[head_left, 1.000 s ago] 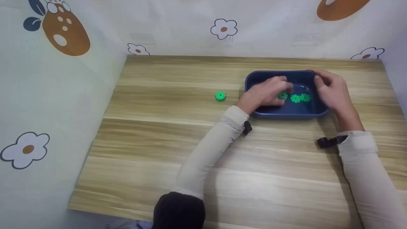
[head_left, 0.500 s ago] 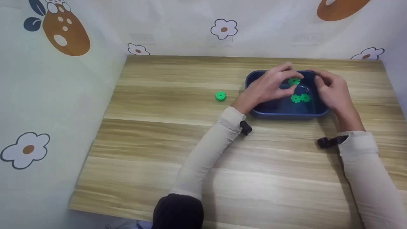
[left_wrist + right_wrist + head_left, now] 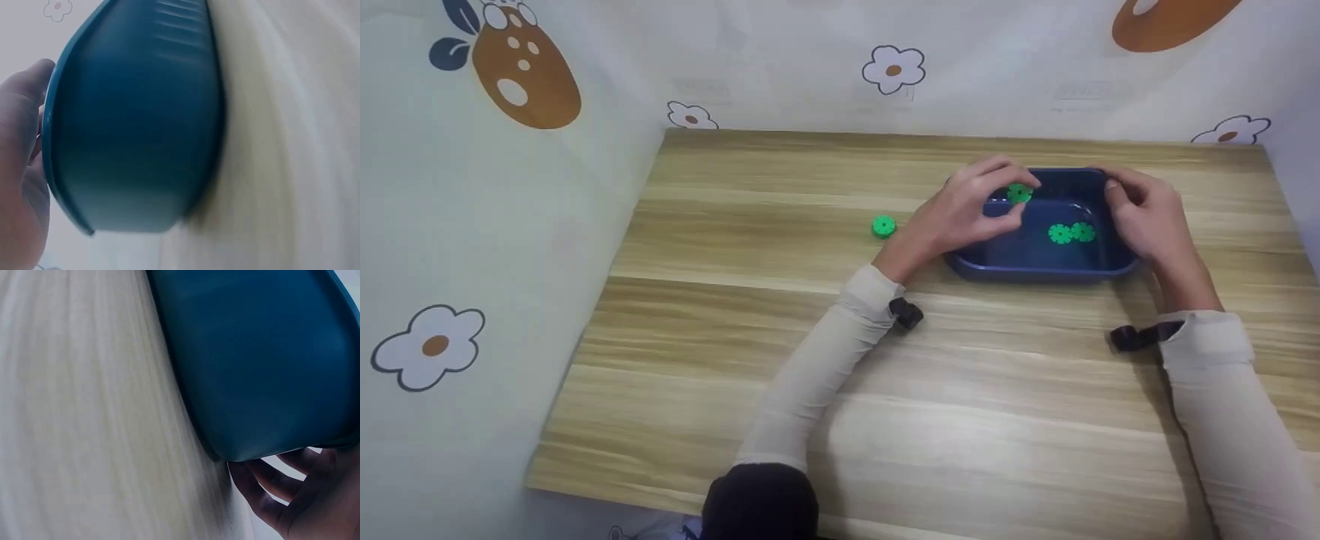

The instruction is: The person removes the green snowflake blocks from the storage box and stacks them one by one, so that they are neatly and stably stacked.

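A green notched disc (image 3: 1019, 193), flower-like in outline, is pinched between the thumb and fingers of my left hand (image 3: 960, 206), above the left part of a dark blue rectangular bin (image 3: 1042, 273). My right hand (image 3: 1147, 217) grips the bin's right end, thumb at the rim and fingers around the outer wall. Two more green discs (image 3: 1060, 234) lie touching on the bin's floor. In the left wrist view the bin's outer wall (image 3: 135, 112) hides the held disc. The right wrist view has my right fingers (image 3: 261, 495) against the bin's underside corner.
Left of the bin, a small stack of green discs (image 3: 883, 226) sits on the wood-grain table (image 3: 750, 315), close to my left wrist. A patterned wall covering (image 3: 780, 67) rises behind the table and along its left side. Black wrist cameras (image 3: 906, 313) are strapped to both cuffs.
My left hand has picked up one green disc from the bin floor, lifted it and drawn it leftward. The right hand keeps its hold on the bin.
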Tool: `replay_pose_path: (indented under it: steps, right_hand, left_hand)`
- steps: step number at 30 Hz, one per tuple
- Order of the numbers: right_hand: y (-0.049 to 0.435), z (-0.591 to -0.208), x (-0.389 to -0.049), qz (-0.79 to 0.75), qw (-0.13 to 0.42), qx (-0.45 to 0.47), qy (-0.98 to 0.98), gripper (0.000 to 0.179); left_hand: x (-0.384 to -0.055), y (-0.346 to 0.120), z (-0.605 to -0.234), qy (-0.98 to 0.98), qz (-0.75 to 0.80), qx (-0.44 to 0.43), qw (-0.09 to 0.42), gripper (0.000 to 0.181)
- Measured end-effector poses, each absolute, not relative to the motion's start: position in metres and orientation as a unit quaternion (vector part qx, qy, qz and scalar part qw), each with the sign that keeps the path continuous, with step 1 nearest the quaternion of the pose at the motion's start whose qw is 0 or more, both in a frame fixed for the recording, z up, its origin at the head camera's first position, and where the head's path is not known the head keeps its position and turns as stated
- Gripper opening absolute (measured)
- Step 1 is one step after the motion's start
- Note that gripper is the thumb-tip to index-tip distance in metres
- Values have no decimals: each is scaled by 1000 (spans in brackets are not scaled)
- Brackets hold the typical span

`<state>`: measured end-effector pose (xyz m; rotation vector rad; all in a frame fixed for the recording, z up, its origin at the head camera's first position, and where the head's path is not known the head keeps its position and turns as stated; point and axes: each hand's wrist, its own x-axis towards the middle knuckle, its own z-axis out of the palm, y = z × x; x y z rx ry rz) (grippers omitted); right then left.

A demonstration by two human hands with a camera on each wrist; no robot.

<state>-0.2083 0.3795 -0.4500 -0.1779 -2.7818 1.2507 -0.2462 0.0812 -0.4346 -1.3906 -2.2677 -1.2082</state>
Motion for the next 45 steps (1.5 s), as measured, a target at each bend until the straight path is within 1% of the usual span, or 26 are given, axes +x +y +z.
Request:
replay_pose_path:
  steps: [6,11,15,22,30,37,45]
  right_hand:
    - [380,-449,-207,416,46,-59,-906,41]
    - [380,-450,-208,418,39,-60,-906,42]
    - [380,-451,-209,417,36,-61,-906,42]
    - [381,-452,-210,415,45,-56,-907,42]
    - [380,-451,-209,411,51,-51,-909,42]
    - [379,-450,-208,410,45,-55,-909,41]
    - [379,-449,-207,410,34,-63,-909,42]
  left_hand:
    - [-244,61,-446,-769,-424,-463,122,26]
    - [-244,47,-447,-775,-424,-450,133,27]
    - [-242,36,-447,-779,-430,-438,125,27]
    - [-241,19,-449,-774,-433,-439,141,26]
    - [-239,-17,-451,-789,-425,-420,141,27]
    - [-241,-46,-453,-810,-414,-399,115,26]
    - [-244,-67,-456,-851,-359,-381,46,26]
